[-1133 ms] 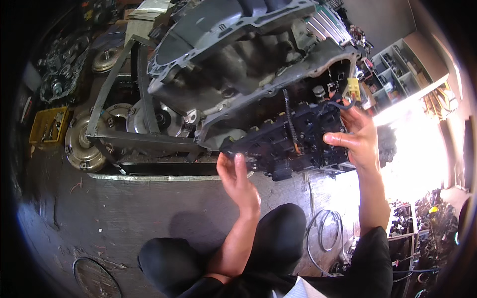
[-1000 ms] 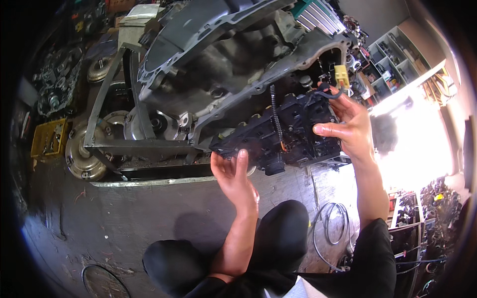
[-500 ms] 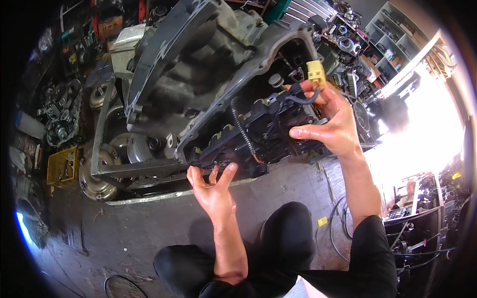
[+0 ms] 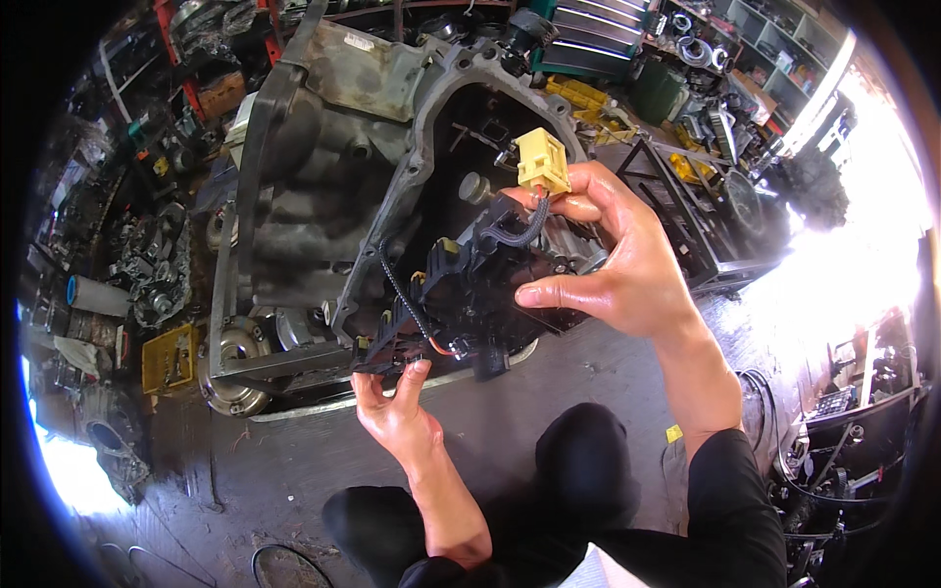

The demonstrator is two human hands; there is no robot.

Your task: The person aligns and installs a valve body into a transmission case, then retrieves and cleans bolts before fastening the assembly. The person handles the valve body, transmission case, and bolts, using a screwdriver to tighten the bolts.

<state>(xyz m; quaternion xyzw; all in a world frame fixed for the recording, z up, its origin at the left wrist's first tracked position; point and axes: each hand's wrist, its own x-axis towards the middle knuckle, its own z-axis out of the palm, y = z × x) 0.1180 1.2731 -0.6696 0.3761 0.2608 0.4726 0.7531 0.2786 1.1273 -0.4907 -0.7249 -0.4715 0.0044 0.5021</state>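
Between my hands is a black valve body (image 4: pixel 475 299) with wiring, tilted in front of the open cavity of a large grey transmission case (image 4: pixel 328 191). My left hand (image 4: pixel 400 421) pinches its lower left end between thumb and fingers. My right hand (image 4: pixel 632 260) grips the upper right end, thumb on the near side and fingers behind, partly hidden. A yellow connector (image 4: pixel 543 162) on a dark braided cable (image 4: pixel 520 235) stands up by the right fingertips. A thin sleeved wire (image 4: pixel 402 299) arches over the left part, ending in an orange lead.
A metal frame (image 4: pixel 284 365) runs beneath the case, with a round metal converter (image 4: pixel 235 382) beside it. A yellow tray (image 4: pixel 170 359) lies at left. Behind stand a drawer cabinet (image 4: pixel 593 39) and a dark metal rack (image 4: pixel 686 216). Cables (image 4: pixel 769 392) lie on the floor at right.
The valve body has come up and away from the case cavity, its right end tilting higher, with both hands still on it. The yellow connector appears larger. My view has shifted.
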